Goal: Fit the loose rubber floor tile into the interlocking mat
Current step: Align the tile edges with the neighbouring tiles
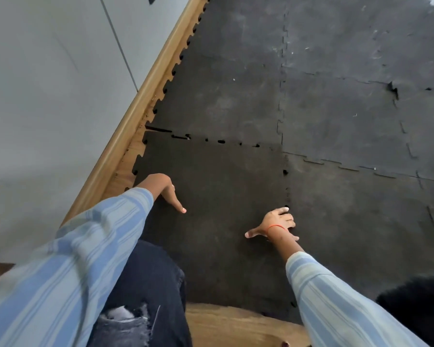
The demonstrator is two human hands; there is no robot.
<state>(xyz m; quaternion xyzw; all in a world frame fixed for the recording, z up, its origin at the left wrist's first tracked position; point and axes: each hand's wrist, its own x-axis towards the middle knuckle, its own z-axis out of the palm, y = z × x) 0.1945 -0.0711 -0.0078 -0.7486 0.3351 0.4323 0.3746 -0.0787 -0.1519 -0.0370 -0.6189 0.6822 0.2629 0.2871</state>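
Down on the floor beside the wooden skirting board (125,131), the loose rubber tile (211,196) is lying in the near-left corner of the interlocking mat (336,108), its far seam still showing small gaps where the teeth are not fully seated. Both hands are pressing flat on it: the left hand (164,190) is resting near the tile's left edge with fingers together and thumb out, while the right hand (276,225), fingers spread, is bearing down along the right seam.
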